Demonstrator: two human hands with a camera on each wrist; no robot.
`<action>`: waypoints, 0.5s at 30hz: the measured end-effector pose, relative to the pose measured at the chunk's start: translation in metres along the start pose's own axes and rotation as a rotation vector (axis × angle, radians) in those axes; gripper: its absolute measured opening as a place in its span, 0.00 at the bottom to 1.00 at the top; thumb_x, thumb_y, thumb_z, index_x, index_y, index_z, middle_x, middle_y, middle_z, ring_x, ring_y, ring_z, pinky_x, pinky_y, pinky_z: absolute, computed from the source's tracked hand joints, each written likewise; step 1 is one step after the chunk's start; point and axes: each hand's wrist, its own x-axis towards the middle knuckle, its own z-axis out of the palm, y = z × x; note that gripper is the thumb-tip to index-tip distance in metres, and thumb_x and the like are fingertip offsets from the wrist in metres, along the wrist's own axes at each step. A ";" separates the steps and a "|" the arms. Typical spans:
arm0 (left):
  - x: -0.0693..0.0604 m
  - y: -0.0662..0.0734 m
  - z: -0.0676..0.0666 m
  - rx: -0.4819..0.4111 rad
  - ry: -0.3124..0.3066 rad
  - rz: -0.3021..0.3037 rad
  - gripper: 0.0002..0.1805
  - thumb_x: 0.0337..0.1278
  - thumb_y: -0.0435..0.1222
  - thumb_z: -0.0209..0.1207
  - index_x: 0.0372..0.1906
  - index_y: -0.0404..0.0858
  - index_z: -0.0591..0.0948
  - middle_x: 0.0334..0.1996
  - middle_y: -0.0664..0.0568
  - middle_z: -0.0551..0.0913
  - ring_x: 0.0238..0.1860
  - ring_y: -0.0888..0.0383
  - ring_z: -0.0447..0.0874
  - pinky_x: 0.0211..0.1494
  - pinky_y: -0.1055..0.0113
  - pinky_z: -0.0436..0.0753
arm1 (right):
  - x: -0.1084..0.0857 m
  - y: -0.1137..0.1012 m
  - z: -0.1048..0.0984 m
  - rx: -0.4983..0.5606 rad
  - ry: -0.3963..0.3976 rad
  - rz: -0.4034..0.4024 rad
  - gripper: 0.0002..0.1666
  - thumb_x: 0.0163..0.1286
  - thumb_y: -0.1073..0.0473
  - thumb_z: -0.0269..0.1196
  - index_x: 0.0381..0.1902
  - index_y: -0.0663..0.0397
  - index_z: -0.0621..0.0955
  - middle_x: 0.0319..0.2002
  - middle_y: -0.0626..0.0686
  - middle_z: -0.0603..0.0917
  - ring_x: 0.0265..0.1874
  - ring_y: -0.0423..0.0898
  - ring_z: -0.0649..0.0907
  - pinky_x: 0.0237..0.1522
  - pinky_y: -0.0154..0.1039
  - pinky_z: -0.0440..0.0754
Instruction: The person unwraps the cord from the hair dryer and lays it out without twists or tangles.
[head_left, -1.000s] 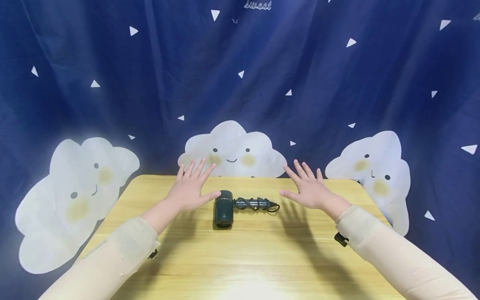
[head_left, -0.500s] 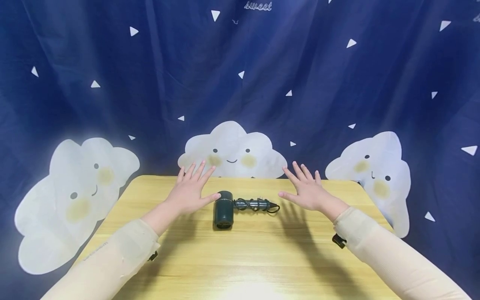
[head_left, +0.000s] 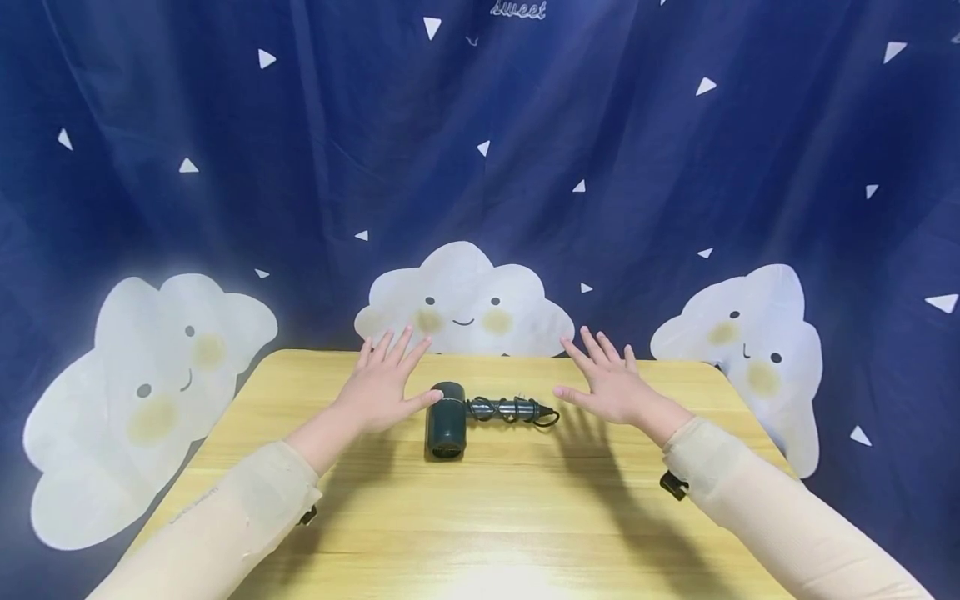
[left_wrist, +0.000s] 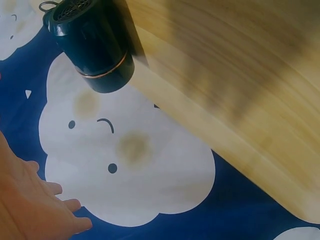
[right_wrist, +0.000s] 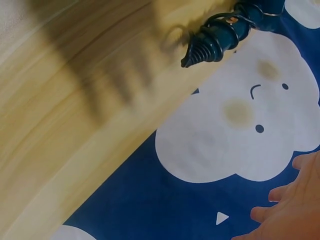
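Note:
A dark green hair dryer [head_left: 447, 427] lies on the wooden table, its barrel toward the left and its handle [head_left: 517, 408] pointing right with the black cord wound round it. My left hand [head_left: 378, 390] hovers with fingers spread just left of the barrel; its thumb tip overlaps the barrel in the head view, though the left wrist view shows the hand [left_wrist: 30, 200] apart from the dryer [left_wrist: 92, 47]. To the right of the handle, my right hand [head_left: 611, 390] is held up, fingers spread and holding nothing. The cord-wrapped handle [right_wrist: 215, 42] shows in the right wrist view.
The light wooden table [head_left: 480, 500] has rounded far corners. Behind it hangs a dark blue curtain [head_left: 480, 100] printed with white triangles and smiling clouds [head_left: 465, 283]. Shadows of both arms fall on the tabletop.
My right hand has drifted slightly left and down in the head view. The left hand has shifted very slightly down. The hair dryer stays where it was.

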 end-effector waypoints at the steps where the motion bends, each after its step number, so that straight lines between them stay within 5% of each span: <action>1: 0.000 0.000 0.000 -0.003 0.003 0.001 0.50 0.61 0.74 0.42 0.81 0.53 0.47 0.80 0.46 0.40 0.79 0.37 0.36 0.76 0.37 0.34 | 0.000 0.000 0.001 0.002 -0.002 -0.001 0.53 0.69 0.24 0.50 0.82 0.40 0.48 0.80 0.61 0.40 0.77 0.65 0.42 0.67 0.75 0.33; 15: 0.002 0.002 0.010 -0.055 0.001 -0.002 0.49 0.63 0.73 0.42 0.81 0.53 0.48 0.81 0.46 0.39 0.79 0.38 0.34 0.76 0.39 0.33 | 0.005 -0.003 0.012 0.030 -0.007 -0.008 0.51 0.71 0.28 0.53 0.82 0.39 0.48 0.80 0.62 0.40 0.77 0.65 0.41 0.67 0.75 0.32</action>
